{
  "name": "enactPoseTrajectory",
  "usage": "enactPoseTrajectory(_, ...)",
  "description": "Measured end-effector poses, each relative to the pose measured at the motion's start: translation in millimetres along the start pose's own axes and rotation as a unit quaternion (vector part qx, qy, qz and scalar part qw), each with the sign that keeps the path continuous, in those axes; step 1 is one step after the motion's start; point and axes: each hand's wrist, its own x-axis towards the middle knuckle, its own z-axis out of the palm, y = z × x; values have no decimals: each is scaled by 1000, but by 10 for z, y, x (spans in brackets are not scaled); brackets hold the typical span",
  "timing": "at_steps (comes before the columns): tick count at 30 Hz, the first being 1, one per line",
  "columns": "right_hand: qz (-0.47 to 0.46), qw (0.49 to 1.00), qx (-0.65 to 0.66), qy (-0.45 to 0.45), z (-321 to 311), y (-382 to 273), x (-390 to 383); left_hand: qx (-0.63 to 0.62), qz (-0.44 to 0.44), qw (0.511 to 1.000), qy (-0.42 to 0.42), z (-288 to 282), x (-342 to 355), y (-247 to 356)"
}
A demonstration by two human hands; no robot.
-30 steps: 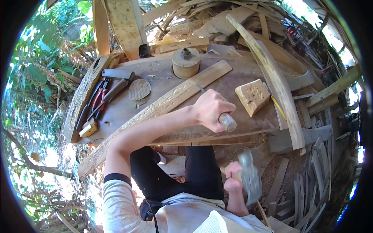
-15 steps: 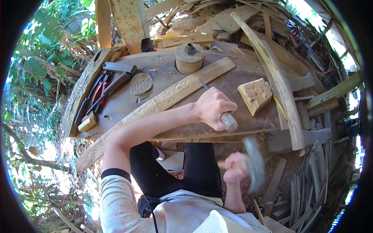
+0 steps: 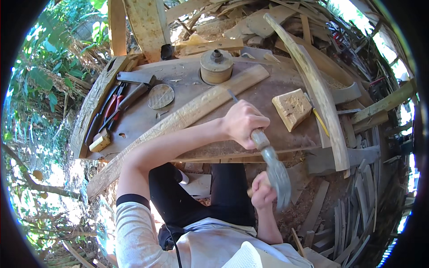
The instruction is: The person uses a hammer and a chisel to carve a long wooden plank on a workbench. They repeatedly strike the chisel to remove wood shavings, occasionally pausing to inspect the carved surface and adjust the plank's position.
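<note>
My left hand (image 3: 245, 124) is closed around a chisel (image 3: 260, 139); its blade rests on a long carved plank (image 3: 199, 100) lying diagonally across the workbench (image 3: 290, 139). My right hand (image 3: 263, 190) grips a grey-headed hammer (image 3: 278, 176) below the bench's front edge, and the hammer's striking face is at the butt of the chisel handle. To the right of the chisel lies a roughly carved wooden block (image 3: 291, 110), with a thin yellow-handled tool (image 3: 321, 121) beside it.
Pliers (image 3: 115, 102), other hand tools and a wooden disc (image 3: 161, 97) lie at the bench's left. A lidded round pot (image 3: 216, 70) stands at the back. A long curved branch (image 3: 313, 76) runs along the right side, with piled offcuts (image 3: 362, 205) beyond.
The hammer in my right hand has swung up and leftward to the end of the chisel handle. My left hand and the chisel are in nearly the same place.
</note>
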Motion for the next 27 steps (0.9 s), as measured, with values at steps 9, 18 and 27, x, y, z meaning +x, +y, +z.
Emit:
enactPoseTrajectory(9, -30, 996, 33, 75, 119, 87, -32, -35, 14, 999, 31, 36, 67, 13)
enactPoseTrajectory(18, -113, 992, 5, 57, 71, 239, -139, -6, 19, 1000, -3, 43, 29, 10)
enactPoseTrajectory(27, -27, 998, -58, -17, 4, 166, -149, -14, 16, 999, 27, 39, 46, 21)
